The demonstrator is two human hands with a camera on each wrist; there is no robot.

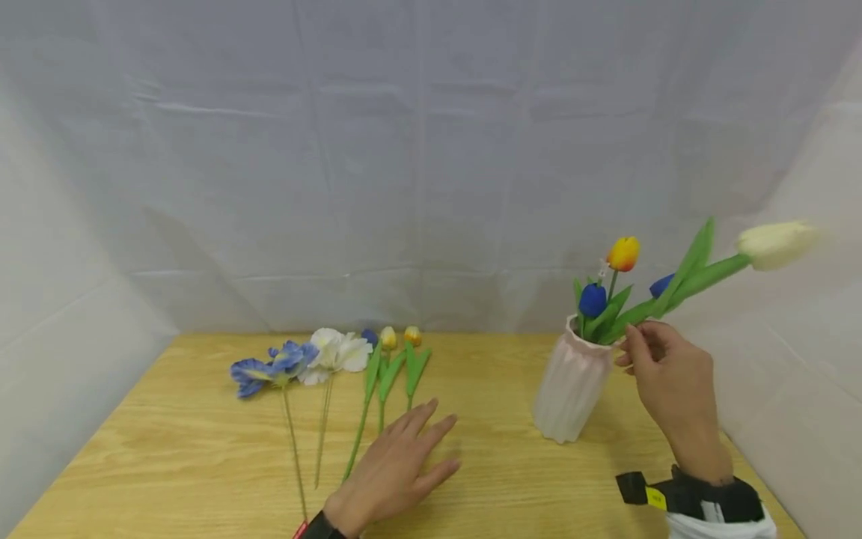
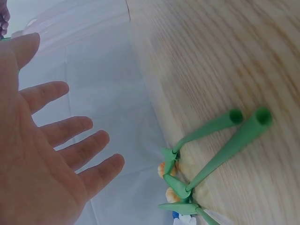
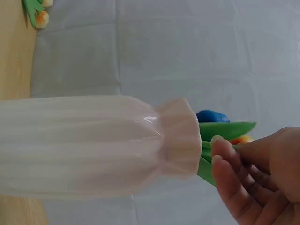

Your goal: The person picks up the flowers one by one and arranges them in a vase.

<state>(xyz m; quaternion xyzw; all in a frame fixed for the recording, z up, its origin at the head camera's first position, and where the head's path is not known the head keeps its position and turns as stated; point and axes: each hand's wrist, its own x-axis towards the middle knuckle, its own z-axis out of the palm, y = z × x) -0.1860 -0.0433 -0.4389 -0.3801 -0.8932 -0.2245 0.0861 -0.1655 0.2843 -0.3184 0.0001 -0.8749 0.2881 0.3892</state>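
Backdrop (image 1: 417, 150): grey sheeting, creased by folds, hangs behind the worktop (image 1: 512, 494).
Side sheets (image 1: 60, 284): paler, flanking left and right.
Worktop: yellowish wood, grain showing.
Light: soft, with faint shadows (image 1: 202, 258).

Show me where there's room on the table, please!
Bare table lies between the loose tulips and the vase, and also left of the blue flower. It's crowded from that flower across to the tulips, near the left hand, and at the vase's mouth, where the right hand pinches the white tulip.
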